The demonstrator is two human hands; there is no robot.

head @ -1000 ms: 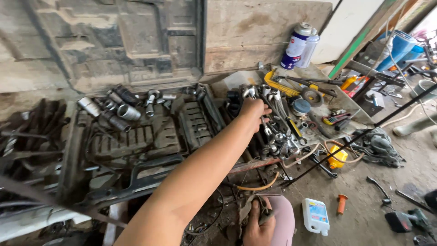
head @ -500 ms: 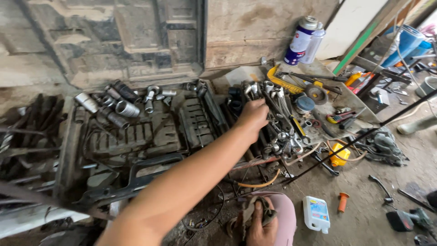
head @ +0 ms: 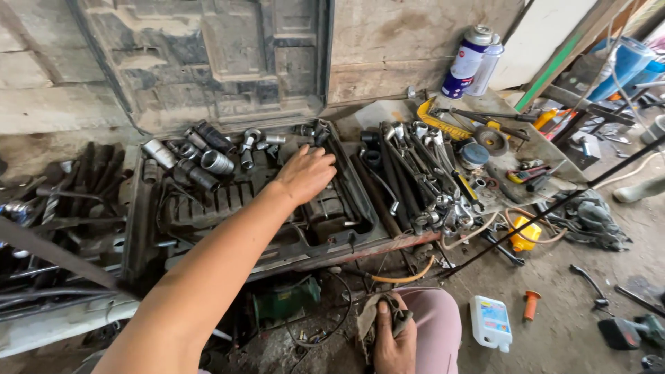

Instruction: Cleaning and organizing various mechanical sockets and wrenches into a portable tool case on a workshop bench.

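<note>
- Left hand [head: 305,173] shifted off the wrench pile [head: 422,173], now flat, fingers spread on the black socket tray [head: 346,215], gripping nothing.
- Loose sockets [head: 201,156] left of it.
- Right hand [head: 393,339], below tray, clutching a dirty rag [head: 370,315].

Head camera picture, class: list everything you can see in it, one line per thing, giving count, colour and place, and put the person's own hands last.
socket case: one, black, open, centre, lid up against the wall
sockets: many, grey metal, loose along the case's far edge
wrenches: a pile, silver, right of the case
spray cans: two, white and blue, upright by the wall
plastic bottle: one, white with blue label, on the floor at lower right
small container: one, yellow, on the floor under the board
handle: one, orange, on the floor beside the bottle
dark metal tools: a heap, black, far left
rag: one, grey-brown, in the right hand
left hand: reaching into the socket case
right hand: bottom centre, gripping the rag over a pink-clad knee
</note>
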